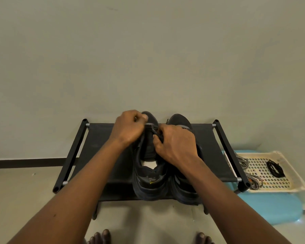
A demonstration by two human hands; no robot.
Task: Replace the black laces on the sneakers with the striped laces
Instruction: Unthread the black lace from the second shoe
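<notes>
Item under inspection: the left sneaker (pixel 149 175), standing heel toward me on the black shoe rack (pixel 99 138), touching the right sneaker (pixel 180 120) beside it. Its tongue lies exposed down the middle, and I see no lace crossing the visible part.

Handling, by my judgement: the shoe is light, with a soft upper that will fold under pressure. It is best steadied by the eyelet flaps, not the toe. A lace is limp and will slip, so it should be pinched close to its stiff tip and fed through one eyelet at a time.

Grip: the right hand (pixel 174 143) has its fingers curled around the eyelet flap at the toe end of the lacing. The left hand (pixel 128 128) is fisted just beside it. I cannot tell what it pinches, if anything.

Surroundings: the striped laces (pixel 243 162) lie coiled in a pale slotted tray (pixel 296 182) to the right of the rack. A bundled black lace (pixel 275 169) lies in the same tray, apart from them. The tray rests on a blue stool (pixel 271 208).
</notes>
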